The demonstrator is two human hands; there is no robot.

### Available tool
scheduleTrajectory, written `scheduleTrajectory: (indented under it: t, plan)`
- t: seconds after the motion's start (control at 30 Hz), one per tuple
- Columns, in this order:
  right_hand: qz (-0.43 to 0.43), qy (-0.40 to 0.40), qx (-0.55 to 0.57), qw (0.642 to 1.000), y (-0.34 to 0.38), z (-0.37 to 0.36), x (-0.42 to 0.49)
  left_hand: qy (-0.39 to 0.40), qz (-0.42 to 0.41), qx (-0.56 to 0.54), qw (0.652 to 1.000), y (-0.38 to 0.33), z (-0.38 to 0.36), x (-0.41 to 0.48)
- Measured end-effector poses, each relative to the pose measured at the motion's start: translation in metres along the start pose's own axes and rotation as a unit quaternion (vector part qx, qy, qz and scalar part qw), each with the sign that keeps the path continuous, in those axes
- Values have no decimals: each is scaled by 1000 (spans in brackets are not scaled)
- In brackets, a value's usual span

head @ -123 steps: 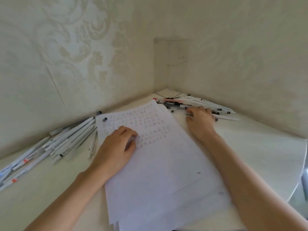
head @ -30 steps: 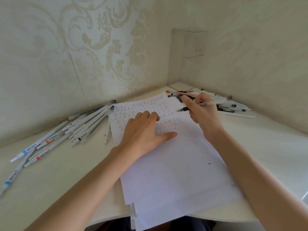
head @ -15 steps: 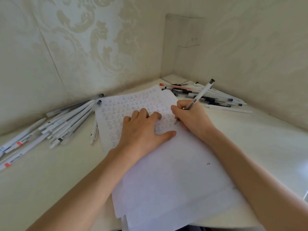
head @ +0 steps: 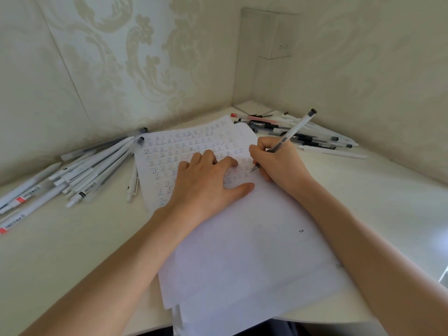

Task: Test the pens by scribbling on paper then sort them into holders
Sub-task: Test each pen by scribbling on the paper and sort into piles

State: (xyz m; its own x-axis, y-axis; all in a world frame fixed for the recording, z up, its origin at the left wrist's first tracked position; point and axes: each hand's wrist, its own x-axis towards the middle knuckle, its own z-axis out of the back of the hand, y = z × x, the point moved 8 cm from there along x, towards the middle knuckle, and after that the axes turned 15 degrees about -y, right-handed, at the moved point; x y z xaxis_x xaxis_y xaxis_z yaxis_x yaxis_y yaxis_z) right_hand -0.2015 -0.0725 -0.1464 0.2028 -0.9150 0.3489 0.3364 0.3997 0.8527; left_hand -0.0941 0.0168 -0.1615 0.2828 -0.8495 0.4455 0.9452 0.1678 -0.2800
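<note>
At the far left a heap of pens (head: 80,175) lies on the white table (head: 72,238), most of them white, some with red labels, fanned out towards the wall. Just beside the heap, one more white pen (head: 132,181) lies alone along the left edge of the paper (head: 242,251). The paper is a loose stack of sheets set at a slant in the middle of the table. The top sheet has rows of small written marks across its upper half, and its lower half is blank.

The left hand (head: 206,185) lies flat on those marks, palm down, fingers straight and close together, thumb stretched out to the right, pressing the sheet down. Right next to it, the right hand (head: 281,163) pinches a black pen (head: 291,134) low on the barrel in a writing grip. The tip touches the paper at the end of a row of marks, and the capped end tilts up and to the right.

Behind that hand a second heap of pens (head: 315,143) lies near the right wall, black and white with one pink. A clear box (head: 264,57) stands upright in the corner.
</note>
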Motion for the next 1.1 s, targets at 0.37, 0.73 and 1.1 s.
scheduleTrajectory:
  t: [0.37,0.73,1.1]
  plan:
    - [-9,3,8,1000,-1,-1,0,-2,1,0,1000,1,0,0]
    - [-4,19,6,1000,0,-2,-2,-2,2,-6,1000,0,1,0]
    - [0,-4,-12,1000,-4,0,0,2,-5,-26,1000,0,2,-2]
